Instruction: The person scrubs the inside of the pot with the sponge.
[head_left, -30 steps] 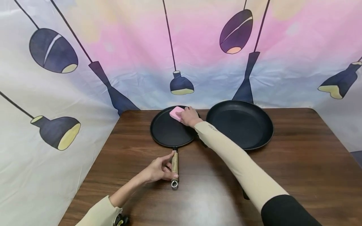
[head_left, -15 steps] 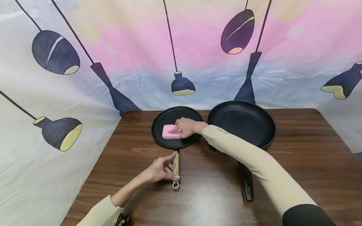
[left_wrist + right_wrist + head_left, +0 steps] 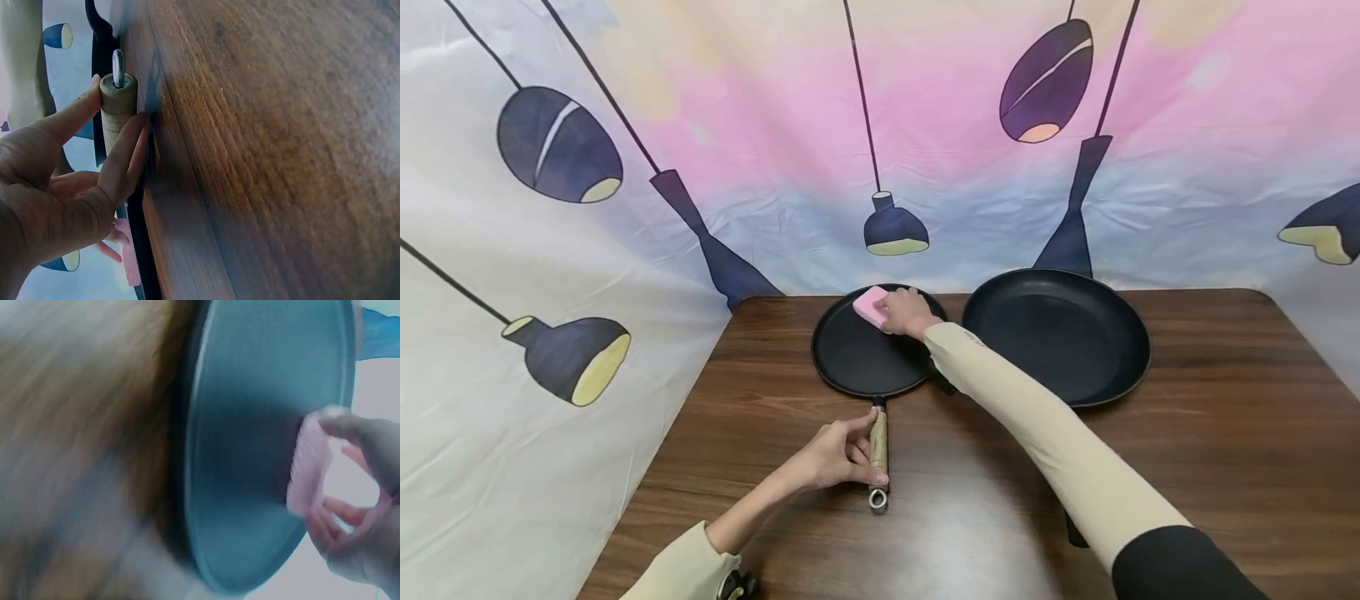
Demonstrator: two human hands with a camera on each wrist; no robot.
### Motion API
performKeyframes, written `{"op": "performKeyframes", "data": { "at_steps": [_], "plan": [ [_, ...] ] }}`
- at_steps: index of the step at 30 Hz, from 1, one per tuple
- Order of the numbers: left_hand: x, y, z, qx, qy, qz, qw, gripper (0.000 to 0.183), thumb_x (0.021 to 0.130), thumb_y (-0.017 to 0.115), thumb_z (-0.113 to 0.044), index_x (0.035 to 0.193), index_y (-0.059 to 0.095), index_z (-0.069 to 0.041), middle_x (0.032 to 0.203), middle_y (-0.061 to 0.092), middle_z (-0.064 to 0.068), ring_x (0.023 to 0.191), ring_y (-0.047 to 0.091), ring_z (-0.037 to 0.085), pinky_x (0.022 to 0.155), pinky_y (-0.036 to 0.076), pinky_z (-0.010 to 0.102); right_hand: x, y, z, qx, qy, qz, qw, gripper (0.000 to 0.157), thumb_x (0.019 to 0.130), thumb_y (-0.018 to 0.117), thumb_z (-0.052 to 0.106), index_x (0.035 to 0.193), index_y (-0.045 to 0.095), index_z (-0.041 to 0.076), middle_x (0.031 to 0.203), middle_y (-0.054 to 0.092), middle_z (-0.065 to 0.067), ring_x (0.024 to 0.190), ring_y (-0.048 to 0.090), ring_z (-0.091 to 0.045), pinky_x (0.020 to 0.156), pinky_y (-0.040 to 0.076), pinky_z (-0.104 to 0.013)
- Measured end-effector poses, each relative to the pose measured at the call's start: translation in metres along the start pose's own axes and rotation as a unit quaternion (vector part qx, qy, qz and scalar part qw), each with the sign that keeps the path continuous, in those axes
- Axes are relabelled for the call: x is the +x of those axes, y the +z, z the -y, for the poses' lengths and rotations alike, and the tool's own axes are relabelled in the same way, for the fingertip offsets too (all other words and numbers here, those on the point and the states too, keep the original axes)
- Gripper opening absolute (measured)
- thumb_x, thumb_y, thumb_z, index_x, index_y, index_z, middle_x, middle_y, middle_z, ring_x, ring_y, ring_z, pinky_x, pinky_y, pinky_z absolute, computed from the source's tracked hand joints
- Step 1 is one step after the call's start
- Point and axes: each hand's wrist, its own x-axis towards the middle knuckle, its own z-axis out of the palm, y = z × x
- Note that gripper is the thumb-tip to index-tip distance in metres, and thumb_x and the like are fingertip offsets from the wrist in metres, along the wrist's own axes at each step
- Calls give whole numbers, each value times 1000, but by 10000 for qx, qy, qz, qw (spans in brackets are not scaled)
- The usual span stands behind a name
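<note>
A flat black pan (image 3: 872, 358) with a low rim lies on the wooden table, its handle toward me. My left hand (image 3: 838, 454) holds the pan's light wooden handle (image 3: 878, 442), thumb near the metal ring at its end in the head view. In the left wrist view the fingers are curled along both sides of that handle (image 3: 117, 103). Over the far part of the pan, my right hand (image 3: 907, 312) grips a pink sponge (image 3: 870, 306) against the black surface. The right wrist view shows thumb and fingers pinching the sponge (image 3: 309, 465) from its sides.
A larger, deeper black frying pan (image 3: 1056, 342) stands close to the right of the flat pan. My right sleeve (image 3: 1037, 417) crosses over it and hides most of its handle. Behind the table (image 3: 1217, 417) hangs a printed cloth with lamps (image 3: 895, 229).
The sponge in my right hand went from the far part of the flat pan to its near left, then back to the far part. My left hand stays on the handle.
</note>
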Motion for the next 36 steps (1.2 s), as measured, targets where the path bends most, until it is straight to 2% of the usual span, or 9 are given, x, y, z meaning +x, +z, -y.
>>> {"op": "performKeyframes", "data": {
  "at_steps": [2,6,10,14,21,25,30,34,36],
  "plan": [
    [1,1,0,-8,-3,23,10000,102,79,90,-16,157,28,6,95,69,6,76,69,6,66,54,15,3,5,3,-104,320,-149,9993,49,101,63,23,149,54,24,147,56,-15,128,53,-37,111,46,-47],
    [2,1,1,-77,-4,20,10000,102,79,90,-15,157,28,5,95,68,5,77,70,8,66,54,15,8,16,10,-479,239,-407,9977,46,103,57,24,149,54,28,143,57,-17,125,51,-39,107,47,-47],
    [0,3,3,-116,56,3,9999,101,79,90,-13,156,28,7,94,67,5,76,69,9,66,53,14,6,21,23,-692,-567,-5,9960,47,104,56,26,151,51,32,151,52,-15,135,48,-36,113,46,-49],
    [1,0,2,-105,144,60,9998,99,80,89,-13,156,29,8,94,67,6,76,67,8,65,53,15,-3,17,36,-846,-1454,446,9847,51,102,64,27,150,52,31,151,52,-14,137,47,-32,116,44,-47],
    [1,-4,2,-90,218,97,9997,99,80,89,-12,155,29,10,93,70,9,76,68,7,65,53,15,-25,9,26,-506,-2279,979,9674,51,95,72,14,142,60,29,149,54,-11,137,47,-31,118,42,-49],
    [3,-7,2,-31,162,25,9999,98,80,89,-12,155,29,9,91,70,8,74,68,7,64,52,15,-39,-4,17,-497,-2341,1390,9609,50,92,75,7,136,64,27,146,54,-11,135,49,-30,117,44,-46],
    [3,-7,2,-29,92,-53,9999,100,79,90,-12,156,29,7,91,71,8,74,69,7,64,52,15,-50,-27,5,-1091,-2175,1980,9495,45,89,67,-7,119,64,27,134,54,-8,121,49,-27,103,46,-39],
    [1,-4,3,-105,104,-12,9999,100,79,89,-13,157,29,6,93,71,9,76,69,7,66,53,15,-55,-32,-6,-1271,-2065,2113,9469,41,87,58,-14,104,58,23,122,50,-6,113,44,-26,92,40,-37],
    [-1,-2,3,-139,129,46,9998,100,80,89,-12,157,29,7,94,70,9,77,69,8,66,53,15,-57,-29,-8,-1227,-2156,2051,9468,37,87,61,-12,103,58,22,121,50,-7,113,45,-27,93,41,-37]
  ]
}}
